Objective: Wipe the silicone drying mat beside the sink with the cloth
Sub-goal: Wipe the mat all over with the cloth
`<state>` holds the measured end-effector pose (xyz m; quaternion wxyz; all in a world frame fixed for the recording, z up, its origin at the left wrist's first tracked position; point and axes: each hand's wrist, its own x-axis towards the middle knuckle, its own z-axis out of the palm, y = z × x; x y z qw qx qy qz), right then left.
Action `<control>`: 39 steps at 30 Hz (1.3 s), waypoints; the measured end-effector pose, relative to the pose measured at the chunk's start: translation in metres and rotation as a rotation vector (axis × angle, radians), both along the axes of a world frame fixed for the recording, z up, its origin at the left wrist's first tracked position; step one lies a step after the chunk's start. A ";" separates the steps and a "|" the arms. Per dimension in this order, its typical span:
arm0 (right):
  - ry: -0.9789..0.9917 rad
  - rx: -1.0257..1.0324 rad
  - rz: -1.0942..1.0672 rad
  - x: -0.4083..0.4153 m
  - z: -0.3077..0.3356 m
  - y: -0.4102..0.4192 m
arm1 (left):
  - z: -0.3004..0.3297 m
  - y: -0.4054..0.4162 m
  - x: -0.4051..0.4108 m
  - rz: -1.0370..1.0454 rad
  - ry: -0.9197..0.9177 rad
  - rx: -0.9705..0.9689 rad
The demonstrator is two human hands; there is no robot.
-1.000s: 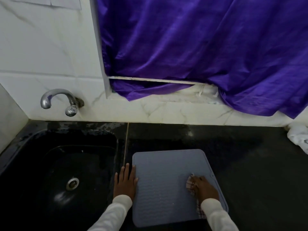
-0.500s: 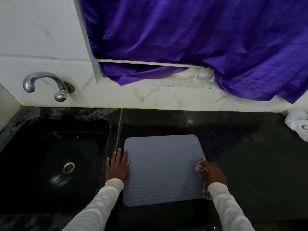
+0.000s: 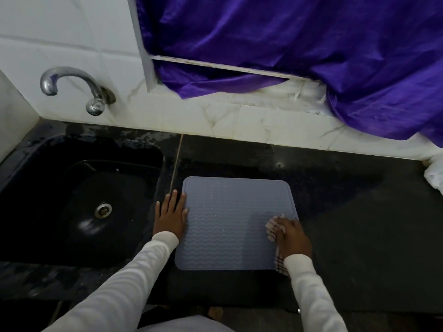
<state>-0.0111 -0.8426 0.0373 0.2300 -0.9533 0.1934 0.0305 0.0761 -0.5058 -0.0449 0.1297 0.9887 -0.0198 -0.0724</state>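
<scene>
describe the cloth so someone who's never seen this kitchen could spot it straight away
Start at the black sink and move right along the dark counter to the grey-blue drying mat. At the mat's right edge, the right hand presses down a bunched cloth. It is pale with dark check lines, unlike the plain white bundle at the counter's far right.
</scene>
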 end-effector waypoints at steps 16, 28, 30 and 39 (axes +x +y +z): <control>0.181 -0.124 0.461 0.053 -0.020 0.215 | -0.001 0.016 0.005 -0.095 0.036 0.003; 0.157 -0.032 0.236 0.048 -0.026 0.130 | 0.005 0.019 0.003 -0.124 0.027 -0.036; 0.149 -0.036 0.147 0.043 -0.026 0.104 | 0.008 0.018 0.003 -0.113 0.031 -0.041; 0.187 -0.067 -0.165 0.016 -0.025 -0.014 | 0.009 0.017 0.001 -0.109 0.045 -0.030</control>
